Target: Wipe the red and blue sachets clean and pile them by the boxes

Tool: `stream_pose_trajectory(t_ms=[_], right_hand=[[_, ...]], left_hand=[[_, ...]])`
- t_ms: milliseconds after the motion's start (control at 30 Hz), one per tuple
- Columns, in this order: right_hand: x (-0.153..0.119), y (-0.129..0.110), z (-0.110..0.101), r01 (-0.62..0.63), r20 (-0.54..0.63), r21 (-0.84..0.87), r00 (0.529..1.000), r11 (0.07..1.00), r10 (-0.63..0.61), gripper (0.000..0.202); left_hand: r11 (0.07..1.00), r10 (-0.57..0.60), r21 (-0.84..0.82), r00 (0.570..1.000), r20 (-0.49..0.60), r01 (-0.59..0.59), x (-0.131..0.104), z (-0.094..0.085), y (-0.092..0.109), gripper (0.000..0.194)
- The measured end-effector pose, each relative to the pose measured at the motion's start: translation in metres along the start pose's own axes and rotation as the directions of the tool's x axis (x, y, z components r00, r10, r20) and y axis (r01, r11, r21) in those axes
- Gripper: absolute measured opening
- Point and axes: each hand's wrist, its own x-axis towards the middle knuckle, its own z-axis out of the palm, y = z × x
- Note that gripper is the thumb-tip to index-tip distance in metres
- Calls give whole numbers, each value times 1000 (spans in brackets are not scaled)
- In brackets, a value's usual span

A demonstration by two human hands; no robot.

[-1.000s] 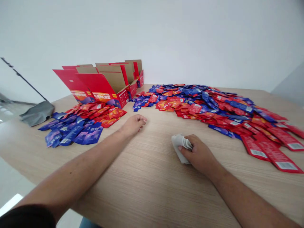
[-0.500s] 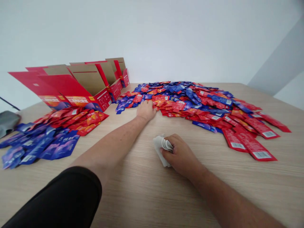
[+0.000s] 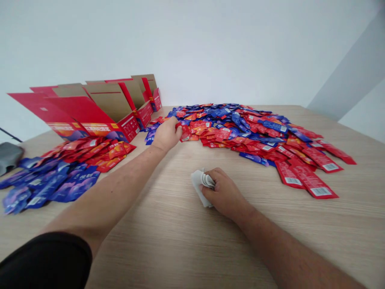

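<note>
My left hand (image 3: 167,134) is closed in a pinch on a red packet (image 3: 185,132) at the near left edge of the big pile. Red and blue packets (image 3: 222,120) lie heaped there along the back of the table. Lower down, in the middle of the table, my right hand (image 3: 224,190) grips a folded white cloth (image 3: 200,186), its layered folds showing between thumb and fingers. The cloth is at the tabletop; its underside is hidden.
Several open red cardboard boxes (image 3: 99,106) stand in a row at the back left. In front of them lie red packets (image 3: 99,148) and blue packets (image 3: 60,180). A grey object (image 3: 10,156) sits at the far left edge. A white wall rises behind the table (image 3: 192,241).
My left hand has moved left and slightly up along the pile's edge, and a red packet now shows at its fingers. My right hand keeps its grip on the cloth, nearly in place.
</note>
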Motion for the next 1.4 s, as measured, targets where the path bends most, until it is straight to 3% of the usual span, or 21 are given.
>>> stream_pose_trajectory(t_ms=[167,233,300,400,500,600,667,733,800,900,1000,1133,1233,1300,1400], right_hand=[[6,11,-2,-115,-161,62,979,991,124,19],[10,19,-6,-131,-221,87,964,988,148,31],[13,24,-11,-124,-271,93,952,988,145,36],[12,20,-19,-83,-316,71,943,994,101,38],[3,5,-20,-9,-308,28,951,1000,17,29],[-9,-9,-10,188,-182,-81,963,979,-200,14],[-14,-11,-1,306,-67,-141,946,942,-317,15],[-14,-7,7,286,-44,-156,954,945,-296,18],[-11,-1,12,189,-98,-147,974,971,-205,17],[-4,7,11,100,-165,-135,979,986,-122,16],[-1,9,9,67,-207,-132,974,989,-94,18],[-9,-2,9,164,-205,-128,961,978,-188,14],[-18,-13,8,353,-44,-155,931,923,-363,11],[-21,-16,5,419,22,-177,906,891,-422,11],[-21,-17,1,393,-72,-239,905,888,-419,12]], left_hand=[[920,-129,-381,988,-83,88,-60,-43,6,16],[861,-170,-492,985,-37,130,-83,-50,10,14],[762,-232,-602,968,91,239,-103,-52,17,11],[565,-261,-713,910,321,414,-125,-48,32,8],[493,-247,-728,879,408,476,-137,-36,45,9],[429,-250,-748,862,440,506,-143,-20,51,9],[351,-254,-772,847,466,530,-146,-11,53,9],[254,-251,-787,824,507,562,-152,-6,53,11],[155,-224,-784,794,565,601,-158,-5,54,17],[-77,-57,-761,759,648,644,-168,-7,58,29],[-280,71,-717,759,647,638,-173,-9,64,35],[-324,-3,-692,731,683,645,-175,-9,69,41],[-255,-52,-712,726,686,654,-178,-10,68,51],[-179,-58,-740,744,665,648,-180,-9,67,59],[-116,-34,-788,790,612,605,-185,-5,63,64]])
